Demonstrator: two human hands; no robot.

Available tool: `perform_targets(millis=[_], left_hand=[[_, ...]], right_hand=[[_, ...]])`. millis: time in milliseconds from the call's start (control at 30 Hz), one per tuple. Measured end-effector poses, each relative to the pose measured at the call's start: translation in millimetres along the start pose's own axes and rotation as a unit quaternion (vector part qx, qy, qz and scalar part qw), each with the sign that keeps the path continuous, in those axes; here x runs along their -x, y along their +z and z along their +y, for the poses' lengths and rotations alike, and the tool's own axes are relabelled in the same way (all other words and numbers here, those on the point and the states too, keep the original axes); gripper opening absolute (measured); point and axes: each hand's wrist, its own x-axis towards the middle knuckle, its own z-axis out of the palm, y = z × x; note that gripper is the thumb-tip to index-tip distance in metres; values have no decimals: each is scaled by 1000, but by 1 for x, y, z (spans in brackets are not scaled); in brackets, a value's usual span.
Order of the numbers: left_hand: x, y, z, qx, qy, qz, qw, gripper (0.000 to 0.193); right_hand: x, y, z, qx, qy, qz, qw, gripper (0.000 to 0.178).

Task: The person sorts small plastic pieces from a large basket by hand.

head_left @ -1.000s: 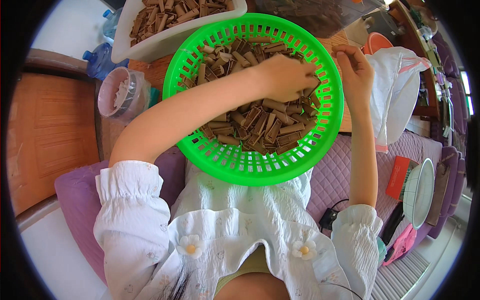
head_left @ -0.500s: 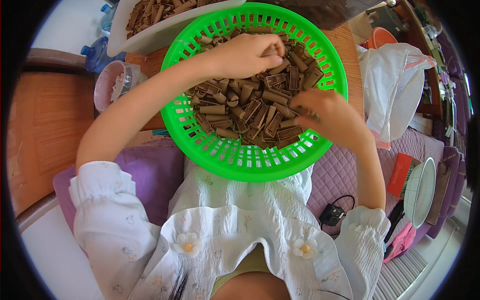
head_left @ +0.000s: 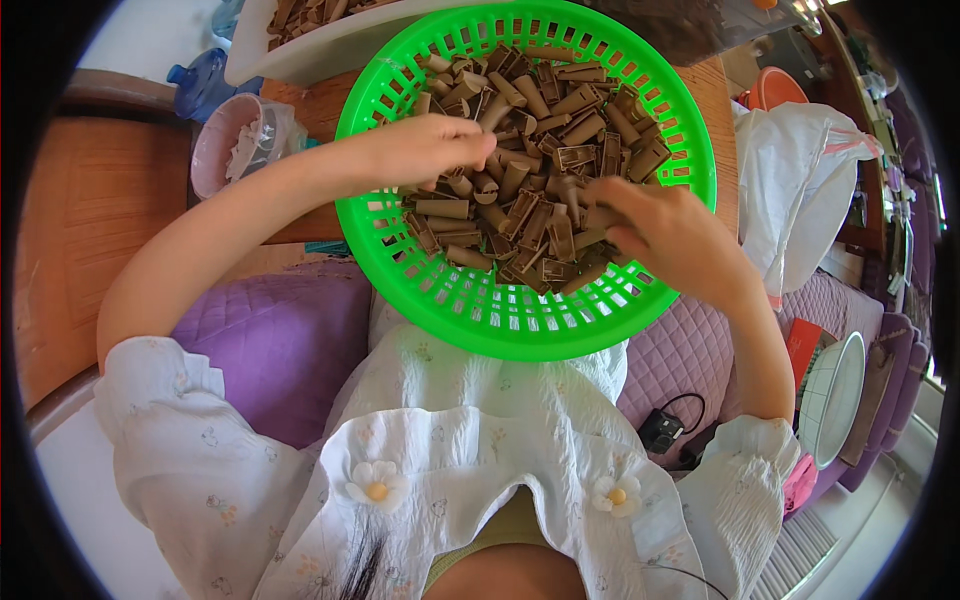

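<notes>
A bright green plastic colander-like basket [head_left: 520, 345] holds a heap of small brown half-round, hollow plastic pieces [head_left: 535, 215]. Over the left part of the heap is my left hand [head_left: 430, 150], its fingers curled together; whatever they may hold is hidden. My right hand [head_left: 675, 235] reaches in over the basket's right side, with thumb and fingers closing around a brown piece at the heap; this piece is slightly blurred.
Behind the basket, a white tub [head_left: 330, 50] contains more brown pieces. A pink lined bin [head_left: 235, 150] and a blue water bottle [head_left: 205, 88] stand left. A white sack [head_left: 790, 190] lies right of the wooden table [head_left: 712, 100]. A black device [head_left: 662, 430] rests on the quilted seat.
My left hand has drawn back toward the left and nearer me from the heap's far side. My right hand stays at the right side, fingers now closed closer together. The basket appears shifted slightly right.
</notes>
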Motion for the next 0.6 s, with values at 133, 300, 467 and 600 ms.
perform_targets(millis=[133, 300, 467, 600], left_hand=[[-20, 3, -9, 5, 38, 46, 998, 30], [-21, 14, 1, -5, 72, 7, 997, 27], [-22, 29, 11, -123, 158, -7, 980, 26], [-25, 56, 14, -210, 229, 34, 950, 25]], right_hand=[[-5, 1, 4, 5, -53, 81, 995, 30], [-10, 9, 8, 13, -69, 113, 991, 23], [-16, 1, -3, 9, 47, 137, 989, 16], [-20, -3, 4, -12, 118, 196, 973, 20]])
